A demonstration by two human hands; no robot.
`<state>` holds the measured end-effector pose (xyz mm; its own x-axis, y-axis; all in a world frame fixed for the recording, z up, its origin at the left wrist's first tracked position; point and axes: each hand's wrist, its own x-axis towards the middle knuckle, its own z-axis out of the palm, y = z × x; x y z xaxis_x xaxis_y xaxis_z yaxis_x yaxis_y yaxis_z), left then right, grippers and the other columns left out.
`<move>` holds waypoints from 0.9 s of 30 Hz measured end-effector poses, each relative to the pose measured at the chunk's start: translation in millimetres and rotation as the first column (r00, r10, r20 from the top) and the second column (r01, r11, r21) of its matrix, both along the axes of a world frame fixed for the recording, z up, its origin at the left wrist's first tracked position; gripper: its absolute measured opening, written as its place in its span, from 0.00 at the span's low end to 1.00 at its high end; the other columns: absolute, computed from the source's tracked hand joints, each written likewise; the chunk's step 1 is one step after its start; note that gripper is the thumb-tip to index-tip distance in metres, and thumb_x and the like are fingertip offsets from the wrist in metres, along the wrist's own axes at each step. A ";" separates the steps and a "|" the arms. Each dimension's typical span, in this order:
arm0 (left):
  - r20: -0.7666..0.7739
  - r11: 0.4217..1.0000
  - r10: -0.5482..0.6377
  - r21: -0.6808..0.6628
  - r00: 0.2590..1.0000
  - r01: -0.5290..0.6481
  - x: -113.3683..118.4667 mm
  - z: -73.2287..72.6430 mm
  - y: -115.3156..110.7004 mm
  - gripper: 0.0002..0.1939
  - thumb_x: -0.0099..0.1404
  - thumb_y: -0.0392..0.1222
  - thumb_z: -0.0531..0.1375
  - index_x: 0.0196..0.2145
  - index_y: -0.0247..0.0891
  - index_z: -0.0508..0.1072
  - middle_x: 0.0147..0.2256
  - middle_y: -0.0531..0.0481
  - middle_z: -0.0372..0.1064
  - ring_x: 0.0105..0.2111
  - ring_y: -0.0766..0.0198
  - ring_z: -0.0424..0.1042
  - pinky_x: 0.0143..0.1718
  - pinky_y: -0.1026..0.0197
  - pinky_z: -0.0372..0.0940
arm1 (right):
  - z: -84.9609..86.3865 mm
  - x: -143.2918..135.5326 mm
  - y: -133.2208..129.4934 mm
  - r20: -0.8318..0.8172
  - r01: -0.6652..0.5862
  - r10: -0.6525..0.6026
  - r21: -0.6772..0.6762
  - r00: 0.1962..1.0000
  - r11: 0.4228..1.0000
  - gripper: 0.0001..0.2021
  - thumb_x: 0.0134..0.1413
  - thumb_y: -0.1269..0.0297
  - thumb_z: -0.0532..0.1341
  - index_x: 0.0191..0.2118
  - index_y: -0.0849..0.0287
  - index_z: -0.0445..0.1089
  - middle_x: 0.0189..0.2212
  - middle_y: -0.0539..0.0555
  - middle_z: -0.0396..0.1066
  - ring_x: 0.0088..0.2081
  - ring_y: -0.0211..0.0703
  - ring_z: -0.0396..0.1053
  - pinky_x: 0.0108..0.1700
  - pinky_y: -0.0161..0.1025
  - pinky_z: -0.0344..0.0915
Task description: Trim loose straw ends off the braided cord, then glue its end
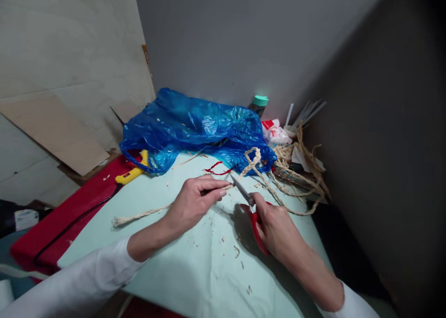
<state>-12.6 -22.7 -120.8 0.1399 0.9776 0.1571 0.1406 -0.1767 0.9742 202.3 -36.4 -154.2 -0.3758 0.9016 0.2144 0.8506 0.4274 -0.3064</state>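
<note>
Braided cord runs across worktop middle, frayed end toward left edge; likely light, soft, grippy. Left hand pinches it near scissors, sensible hold; right hand clamped round those.

My left hand is pinched together, the left forearm slanting toward eight o'clock. My right hand curls firmly, the right forearm angled toward four o'clock.
</note>
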 end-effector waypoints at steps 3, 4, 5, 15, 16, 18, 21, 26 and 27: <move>0.108 0.996 -0.002 -0.085 0.994 0.011 -1.8 -3.0 6.1 0.11 0.59 0.40 0.66 0.41 0.37 0.83 0.36 0.45 0.78 0.35 0.61 0.72 0.40 0.59 0.66 | 6.6 4.9 3.9 -0.101 0.004 -0.006 -0.021 0.995 1.000 0.08 0.66 0.60 0.50 0.40 0.56 0.62 0.19 0.48 0.67 0.19 0.42 0.64 0.25 0.35 0.56; 0.128 0.995 0.003 -0.104 0.992 0.010 -2.9 -4.4 9.2 0.13 0.60 0.41 0.65 0.43 0.36 0.82 0.34 0.45 0.78 0.31 0.64 0.70 0.36 0.61 0.65 | 9.4 6.7 5.4 -0.139 0.013 -0.016 -0.024 0.990 1.000 0.09 0.66 0.59 0.51 0.42 0.57 0.62 0.18 0.47 0.66 0.19 0.42 0.63 0.26 0.35 0.58; 0.150 0.993 0.009 -0.119 0.989 0.009 -4.3 -5.5 12.8 0.15 0.61 0.41 0.65 0.44 0.34 0.81 0.31 0.47 0.77 0.27 0.66 0.68 0.31 0.63 0.64 | 12.0 8.3 6.8 -0.174 0.025 -0.029 -0.025 0.984 0.999 0.10 0.66 0.57 0.51 0.44 0.57 0.62 0.18 0.46 0.65 0.19 0.42 0.63 0.27 0.36 0.59; 0.329 0.985 -0.098 -0.103 0.939 0.139 -21.1 39.7 47.5 0.15 0.63 0.42 0.62 0.45 0.30 0.76 0.27 0.48 0.71 0.19 0.74 0.59 0.21 0.68 0.51 | 16.3 13.5 11.5 -0.401 0.011 -0.052 -0.104 0.915 0.995 0.09 0.60 0.59 0.58 0.43 0.56 0.61 0.20 0.47 0.68 0.22 0.45 0.67 0.30 0.41 0.63; 0.346 0.983 -0.113 -0.094 0.931 0.155 -21.2 46.1 49.4 0.14 0.63 0.41 0.62 0.45 0.29 0.76 0.26 0.49 0.70 0.19 0.75 0.57 0.21 0.68 0.50 | 17.7 13.9 11.6 -0.434 0.004 -0.054 -0.114 0.899 0.993 0.09 0.60 0.58 0.58 0.41 0.55 0.61 0.20 0.47 0.69 0.23 0.45 0.67 0.30 0.41 0.63; 0.374 0.978 -0.146 -0.082 0.916 0.190 -19.9 55.7 52.5 0.13 0.63 0.40 0.61 0.43 0.28 0.75 0.24 0.50 0.68 0.17 0.77 0.52 0.20 0.68 0.46 | 22.8 13.6 12.2 -0.516 -0.003 -0.070 -0.139 0.854 0.990 0.10 0.60 0.55 0.59 0.40 0.55 0.61 0.21 0.49 0.71 0.23 0.45 0.69 0.30 0.41 0.65; 0.397 0.962 -0.201 -0.092 0.896 0.257 -13.1 63.4 53.8 0.11 0.62 0.38 0.60 0.40 0.27 0.75 0.22 0.52 0.66 0.15 0.79 0.45 0.18 0.68 0.40 | 37.3 8.4 14.9 -0.660 0.000 -0.122 -0.182 0.741 0.983 0.13 0.60 0.51 0.59 0.40 0.55 0.60 0.25 0.52 0.75 0.21 0.45 0.72 0.23 0.39 0.66; 0.402 0.922 -0.297 -0.117 0.866 0.370 7.7 73.4 42.6 0.09 0.63 0.39 0.59 0.36 0.29 0.73 0.19 0.55 0.64 0.14 0.79 0.41 0.16 0.68 0.35 | 80.9 -16.1 24.0 -0.868 -0.007 -0.133 -0.156 0.478 0.988 0.19 0.52 0.50 0.66 0.42 0.54 0.59 0.36 0.55 0.76 0.36 0.50 0.77 0.25 0.37 0.70; 0.401 0.912 -0.317 -0.119 0.859 0.392 11.6 76.2 38.6 0.08 0.64 0.39 0.59 0.35 0.30 0.73 0.18 0.55 0.64 0.14 0.79 0.41 0.16 0.69 0.35 | 90.2 -22.1 26.6 -0.897 -0.006 -0.115 -0.130 0.428 0.992 0.19 0.51 0.51 0.67 0.41 0.53 0.59 0.37 0.54 0.76 0.36 0.47 0.77 0.26 0.36 0.71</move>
<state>-1.0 15.9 -44.7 0.4519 0.8882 0.0828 -0.2683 0.0468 0.9622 180.2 -9.9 -64.0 0.0276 0.9501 0.3107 0.0845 0.3075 -0.9478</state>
